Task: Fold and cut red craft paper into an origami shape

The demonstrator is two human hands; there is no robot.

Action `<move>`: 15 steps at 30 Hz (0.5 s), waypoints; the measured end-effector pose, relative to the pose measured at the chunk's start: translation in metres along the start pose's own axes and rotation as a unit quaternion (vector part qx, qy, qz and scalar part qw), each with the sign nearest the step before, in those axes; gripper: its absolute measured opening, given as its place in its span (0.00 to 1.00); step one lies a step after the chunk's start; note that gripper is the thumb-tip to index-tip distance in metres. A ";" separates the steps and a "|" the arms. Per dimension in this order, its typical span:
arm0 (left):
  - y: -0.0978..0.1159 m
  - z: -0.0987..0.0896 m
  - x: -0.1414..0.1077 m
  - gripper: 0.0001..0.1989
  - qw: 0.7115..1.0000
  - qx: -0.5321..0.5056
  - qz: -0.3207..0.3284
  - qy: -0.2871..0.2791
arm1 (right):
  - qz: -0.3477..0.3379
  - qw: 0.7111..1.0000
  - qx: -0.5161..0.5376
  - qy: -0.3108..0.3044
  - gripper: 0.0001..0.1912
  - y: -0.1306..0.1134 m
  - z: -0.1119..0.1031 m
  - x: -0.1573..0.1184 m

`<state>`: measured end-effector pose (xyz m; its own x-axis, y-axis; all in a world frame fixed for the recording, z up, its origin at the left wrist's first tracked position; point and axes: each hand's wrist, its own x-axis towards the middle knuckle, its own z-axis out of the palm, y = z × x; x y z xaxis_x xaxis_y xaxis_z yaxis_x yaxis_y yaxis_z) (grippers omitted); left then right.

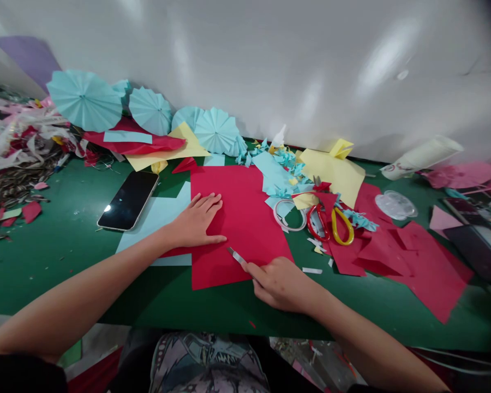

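Note:
A large red paper sheet lies flat on the green table, over part of a light blue sheet. My left hand rests palm down on the red sheet's left side, fingers spread, holding nothing. In my right hand is a craft knife, gripped with the fingers wrapped round its handle. Its blade points up and left over the lower middle of the red sheet, close to my left thumb. Whether the tip touches the paper I cannot tell.
A black phone lies left of the sheets. Red-handled scissors, yellow-handled scissors and a tape roll sit to the right, near red scraps. Blue pleated paper fans lean along the wall.

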<state>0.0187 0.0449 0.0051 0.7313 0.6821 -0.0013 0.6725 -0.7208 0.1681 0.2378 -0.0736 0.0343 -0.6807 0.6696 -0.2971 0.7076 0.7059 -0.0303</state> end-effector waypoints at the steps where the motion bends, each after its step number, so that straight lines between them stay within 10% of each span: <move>1: -0.001 0.000 -0.001 0.49 1.000 -0.002 0.004 -0.006 | 0.002 1.000 0.002 -0.001 0.24 0.000 -0.001 0.000; 15: -0.003 0.003 -0.001 0.54 0.999 0.005 0.015 -0.043 | 0.002 1.000 0.022 -0.003 0.24 0.000 -0.001 -0.001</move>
<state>0.0167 0.0461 0.0015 0.7574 0.6478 -0.0823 0.6516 -0.7417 0.1588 0.2383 -0.0746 0.0358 -0.6763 0.6713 -0.3032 0.7186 0.6918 -0.0710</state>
